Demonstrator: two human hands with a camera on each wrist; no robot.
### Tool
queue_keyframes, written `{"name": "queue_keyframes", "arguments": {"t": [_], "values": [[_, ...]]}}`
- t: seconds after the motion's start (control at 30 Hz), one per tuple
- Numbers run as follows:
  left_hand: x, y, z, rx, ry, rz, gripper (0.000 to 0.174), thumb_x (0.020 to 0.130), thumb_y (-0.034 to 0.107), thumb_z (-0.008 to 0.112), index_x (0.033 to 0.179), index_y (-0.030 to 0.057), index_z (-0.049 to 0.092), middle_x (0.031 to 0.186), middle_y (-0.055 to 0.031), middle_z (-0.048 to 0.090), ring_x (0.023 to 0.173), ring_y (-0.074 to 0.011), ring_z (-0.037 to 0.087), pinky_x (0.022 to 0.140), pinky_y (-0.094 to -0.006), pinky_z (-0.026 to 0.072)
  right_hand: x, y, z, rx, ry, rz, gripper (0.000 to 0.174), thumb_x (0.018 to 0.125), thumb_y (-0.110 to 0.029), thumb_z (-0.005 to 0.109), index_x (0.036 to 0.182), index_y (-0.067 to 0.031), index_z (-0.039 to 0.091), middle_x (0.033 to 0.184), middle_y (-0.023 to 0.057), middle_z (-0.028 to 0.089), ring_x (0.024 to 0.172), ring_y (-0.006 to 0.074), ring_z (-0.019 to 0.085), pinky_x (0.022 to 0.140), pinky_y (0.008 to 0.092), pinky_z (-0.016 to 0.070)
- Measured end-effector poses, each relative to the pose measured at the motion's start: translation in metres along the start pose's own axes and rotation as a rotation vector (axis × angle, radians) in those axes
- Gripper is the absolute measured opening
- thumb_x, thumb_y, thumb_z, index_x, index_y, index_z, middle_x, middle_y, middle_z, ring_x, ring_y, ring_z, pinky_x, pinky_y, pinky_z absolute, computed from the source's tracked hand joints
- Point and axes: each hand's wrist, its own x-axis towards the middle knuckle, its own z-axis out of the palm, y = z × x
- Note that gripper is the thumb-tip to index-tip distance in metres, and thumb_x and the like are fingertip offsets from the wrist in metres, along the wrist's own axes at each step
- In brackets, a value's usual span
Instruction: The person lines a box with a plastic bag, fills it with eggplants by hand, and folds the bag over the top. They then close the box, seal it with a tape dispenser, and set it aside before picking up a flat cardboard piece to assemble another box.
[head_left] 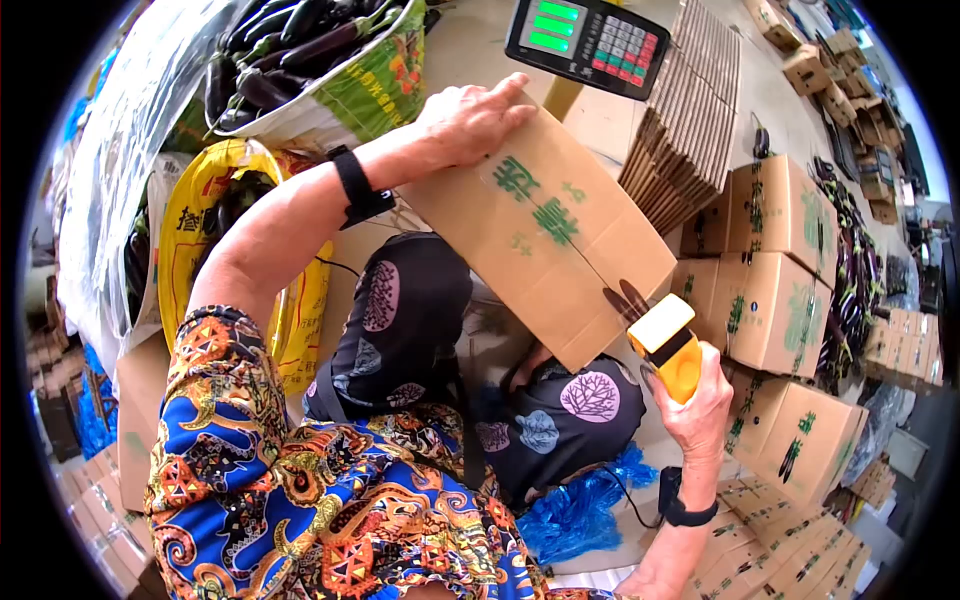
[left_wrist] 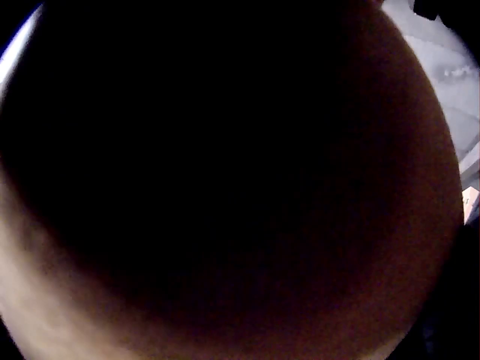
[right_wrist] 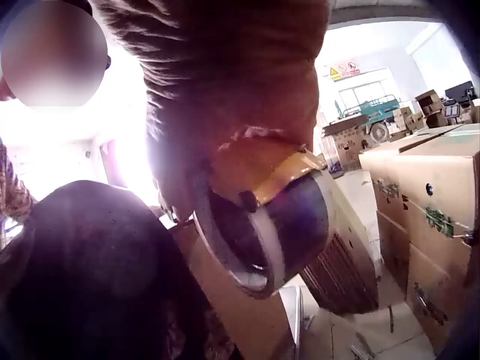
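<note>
A closed cardboard box (head_left: 560, 235) with green printed characters is held at a slant over the person's knees. My left hand (head_left: 475, 125) rests along its far end, fingers extended over the edge; the left wrist view is mostly dark and hides the contact. My right hand (head_left: 697, 400) grips the yellow handle of a tape dispenser (head_left: 667, 345) at the box's near right end, close to the dark leaf-shaped print. In the right wrist view, the dispenser (right_wrist: 262, 225) shows its tape roll under the palm, beside the box.
Flattened cartons (head_left: 690, 100) stand stacked beyond the box, near a scale display (head_left: 590, 42). Packed boxes (head_left: 775, 310) line the right side. Eggplants (head_left: 300, 45) fill a bag at the far left, above a yellow sack (head_left: 195, 225). Blue plastic (head_left: 580, 520) lies below the knees.
</note>
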Motion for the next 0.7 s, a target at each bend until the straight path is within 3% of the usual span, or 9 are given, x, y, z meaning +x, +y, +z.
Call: {"name": "queue_keyframes", "arguments": {"t": [0.2,0.27,0.33,0.4,0.47,0.5,0.67,0.7], "values": [[0.000,-0.009,0.007,0.001,0.048,0.037,0.051,0.101,0.042,0.041,0.144,0.0157,0.040,0.108,-0.0210,0.068,0.098,-0.0408,0.065,0.082,-0.0490,0.0521,0.000,0.010,0.020,0.077,-0.019,0.023,0.060,0.072,-0.025,0.083,0.116,-0.0026,0.050,0.094,0.0233,0.065,0.085,0.0434,0.066,0.072,0.0455,0.0558],[0.005,-0.005,0.006,-0.065,-0.020,-0.121,0.048,0.101,0.040,0.041,0.143,0.0154,0.043,0.109,-0.0207,0.068,0.097,-0.0405,0.065,0.086,-0.0473,0.0516,-0.003,0.020,0.034,0.143,-0.009,0.040,0.060,0.073,-0.027,0.083,0.116,-0.0027,0.049,0.093,0.0233,0.065,0.085,0.0436,0.066,0.072,0.0453,0.0558],[0.006,-0.020,0.013,0.076,0.036,0.105,0.048,0.101,0.039,0.041,0.143,0.0152,0.043,0.109,-0.0203,0.068,0.098,-0.0403,0.065,0.088,-0.0466,0.0507,-0.006,0.031,0.054,0.242,0.011,0.042,0.060,0.075,-0.029,0.083,0.115,-0.0031,0.047,0.093,0.0229,0.066,0.085,0.0433,0.067,0.072,0.0449,0.0558],[0.008,-0.021,0.019,0.018,0.000,0.050,0.044,0.102,0.036,0.038,0.138,0.0141,0.049,0.125,-0.0189,0.062,0.101,-0.0383,0.064,0.092,-0.0452,0.0492,-0.007,0.042,0.080,0.370,0.053,0.035,0.059,0.077,-0.030,0.082,0.114,-0.0038,0.044,0.093,0.0222,0.067,0.085,0.0427,0.068,0.071,0.0443,0.0556],[0.006,-0.011,0.008,0.039,-0.036,0.053,0.043,0.102,0.034,0.038,0.137,0.0128,0.050,0.129,-0.0189,0.059,0.102,-0.0377,0.064,0.092,-0.0449,0.0487,-0.015,0.063,0.120,0.518,0.091,0.048,0.060,0.078,-0.032,0.082,0.112,-0.0043,0.042,0.095,0.0220,0.068,0.085,0.0404,0.069,0.070,0.0434,0.0555],[0.006,-0.009,0.004,0.051,-0.051,0.054,0.042,0.102,0.034,0.037,0.137,0.0121,0.050,0.132,-0.0189,0.057,0.103,-0.0375,0.063,0.092,-0.0447,0.0485,-0.022,0.073,0.135,0.502,0.081,0.071,0.059,0.078,-0.032,0.082,0.111,-0.0042,0.042,0.095,0.0223,0.068,0.086,0.0402,0.069,0.069,0.0436,0.0554],[0.008,-0.019,0.013,-0.090,0.010,-0.007,0.052,0.102,0.040,0.040,0.144,0.0095,0.041,0.116,-0.0227,0.065,0.103,-0.0412,0.063,0.092,-0.0451,0.0478,-0.063,0.110,0.176,0.255,0.018,0.170,0.054,0.079,-0.031,0.080,0.110,-0.0038,0.045,0.091,0.0238,0.066,0.084,0.0441,0.066,0.067,0.0479,0.0540],[0.010,-0.015,0.010,-0.049,0.010,0.025,0.047,0.102,0.036,0.040,0.140,0.0097,0.045,0.121,-0.0220,0.062,0.100,-0.0405,0.064,0.090,-0.0455,0.0495,-0.064,0.108,0.173,0.183,0.001,0.169,0.054,0.079,-0.031,0.080,0.110,-0.0038,0.045,0.090,0.0239,0.065,0.083,0.0449,0.065,0.067,0.0489,0.0537]]}}
